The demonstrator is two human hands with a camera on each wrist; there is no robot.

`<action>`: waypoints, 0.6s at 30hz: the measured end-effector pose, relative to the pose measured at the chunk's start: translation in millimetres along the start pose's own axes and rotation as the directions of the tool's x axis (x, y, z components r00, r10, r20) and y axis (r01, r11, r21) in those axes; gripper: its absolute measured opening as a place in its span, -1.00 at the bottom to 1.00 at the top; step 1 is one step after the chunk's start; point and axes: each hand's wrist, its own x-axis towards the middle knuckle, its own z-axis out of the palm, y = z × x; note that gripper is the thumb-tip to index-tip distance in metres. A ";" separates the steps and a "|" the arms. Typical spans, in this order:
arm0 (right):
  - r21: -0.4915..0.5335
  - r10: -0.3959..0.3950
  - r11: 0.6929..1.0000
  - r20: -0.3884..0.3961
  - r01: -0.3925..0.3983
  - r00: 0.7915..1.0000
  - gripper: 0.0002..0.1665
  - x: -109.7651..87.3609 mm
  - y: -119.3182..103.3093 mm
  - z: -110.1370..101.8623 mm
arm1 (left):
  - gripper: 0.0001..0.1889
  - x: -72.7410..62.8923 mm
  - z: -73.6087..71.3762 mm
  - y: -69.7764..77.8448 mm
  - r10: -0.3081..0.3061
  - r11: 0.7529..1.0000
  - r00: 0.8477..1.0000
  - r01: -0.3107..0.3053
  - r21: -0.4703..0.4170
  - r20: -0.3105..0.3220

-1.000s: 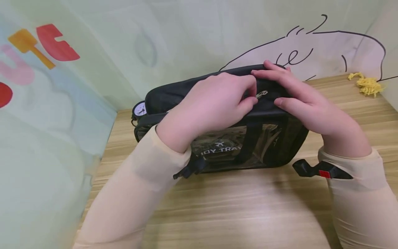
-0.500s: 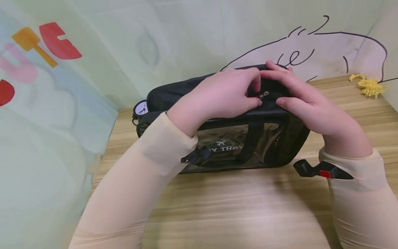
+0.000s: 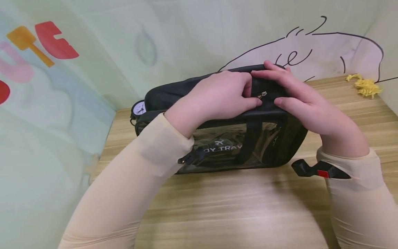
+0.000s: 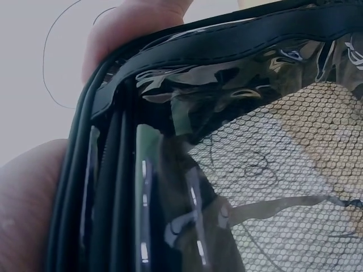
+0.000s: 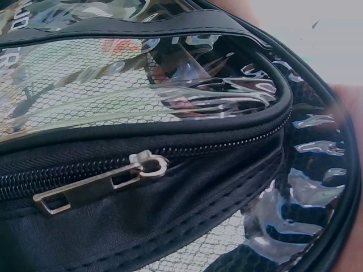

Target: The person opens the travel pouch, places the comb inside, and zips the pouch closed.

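A black toiletry bag (image 3: 230,138) with clear panels and white lettering stands on the table. My left hand (image 3: 217,93) lies across its top, thumb and index finger pinching the small metal zipper pull (image 3: 263,94). The right hand (image 3: 308,97) holds the bag's right end, with fingers spread over the top and the thumb at the near edge. In the right wrist view, another metal pull (image 5: 99,184) lies along a black zipper, and no finger touches it. The left wrist view shows the bag's mesh and clear panel (image 4: 283,136), with parts of a hand behind its edge.
A small round dial with a black rim (image 3: 139,108) sits beside the bag's left end. Yellow yarn (image 3: 367,86) lies at the far right of the wooden table (image 3: 236,207). Printed curtain-like walls (image 3: 174,41) stand close behind and on the left.
My left wrist and forearm have shifted slightly right and away from me, uncovering more of the front panel. Its fingertips stay at the zipper pull. The right hand and bag hold nearly still.
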 end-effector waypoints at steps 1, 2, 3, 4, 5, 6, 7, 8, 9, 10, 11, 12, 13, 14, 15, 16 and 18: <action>0.002 0.002 1.000 0.000 -0.002 1.000 -0.31 0.2 0.0 -0.1 | -0.66 0.3 0.2 0.1 -0.001 1.000 1.000 0.001 -0.003 0.002; 0.007 0.005 1.000 0.000 -0.005 1.000 -0.31 0.3 0.1 -0.2 | -0.66 0.8 0.4 0.2 -0.002 1.000 1.000 0.002 -0.005 0.004; 0.012 0.009 1.000 -0.001 -0.009 1.000 -0.31 0.3 0.2 -0.4 | -0.66 1.3 0.7 0.4 -0.002 1.000 1.000 0.002 -0.006 0.008; 0.011 0.013 1.000 -0.001 -0.013 1.000 -0.30 0.6 0.0 -0.3 | -0.66 1.6 0.8 0.3 -0.003 1.000 1.000 0.003 -0.007 0.013; 0.007 0.015 1.000 -0.001 -0.015 1.000 -0.30 1.1 -0.2 -0.3 | -0.66 2.1 1.0 0.3 -0.005 1.000 1.000 0.005 -0.008 0.021; 0.004 0.019 1.000 -0.001 -0.019 1.000 -0.30 1.5 -0.4 -0.4 | -0.65 2.5 1.1 0.3 -0.009 1.000 0.999 0.009 -0.009 0.031; 0.003 0.022 1.000 0.000 -0.022 1.000 -0.30 1.8 -0.4 -0.3 | -0.64 3.0 1.3 0.5 -0.011 1.000 0.999 0.011 -0.011 0.041; 0.001 0.025 1.000 0.001 -0.025 1.000 -0.30 1.9 -0.4 -0.4 | -0.63 3.5 1.5 0.8 -0.011 1.000 0.999 0.012 -0.012 0.053; 0.000 0.029 1.000 0.002 -0.029 1.000 -0.30 1.9 -0.5 -0.5 | -0.62 4.2 1.7 1.0 -0.011 1.000 0.998 0.012 -0.012 0.066; -0.002 0.034 0.999 0.004 -0.034 0.999 -0.30 1.8 -0.5 -0.7 | -0.61 4.8 1.8 1.4 -0.009 1.000 0.997 0.010 -0.010 0.079; -0.006 0.035 0.999 0.004 -0.035 0.999 -0.30 1.7 -0.5 -0.8 | -0.60 5.4 2.1 1.5 -0.005 1.000 0.996 0.006 -0.009 0.090; -0.003 0.039 0.999 0.004 -0.039 0.999 -0.30 1.5 -0.5 -0.9 | -0.59 5.8 2.4 1.6 0.000 1.000 0.995 0.001 -0.011 0.098; -0.002 0.041 0.999 0.004 -0.041 0.999 -0.30 1.2 -0.5 -1.0 | -0.59 6.3 2.9 1.5 0.008 1.000 0.995 -0.006 -0.015 0.104; -0.002 0.042 0.999 0.004 -0.042 0.999 -0.30 1.1 -0.5 -1.1 | -0.60 6.6 3.4 1.3 0.018 1.000 0.994 -0.016 -0.021 0.107; 0.000 0.044 0.999 0.005 -0.044 0.999 -0.30 0.9 -0.5 -1.1 | -0.62 6.8 3.9 0.8 0.029 0.999 0.994 -0.027 -0.027 0.107; -0.002 0.043 0.999 0.005 -0.043 0.999 -0.30 0.9 -0.4 -1.0 | -0.64 6.8 4.5 0.2 0.039 0.999 0.994 -0.036 -0.033 0.106; 0.001 0.043 0.999 0.008 -0.043 0.999 -0.29 0.8 -0.3 -0.6 | -0.69 6.7 5.8 -1.1 0.057 0.997 0.994 -0.052 -0.051 0.096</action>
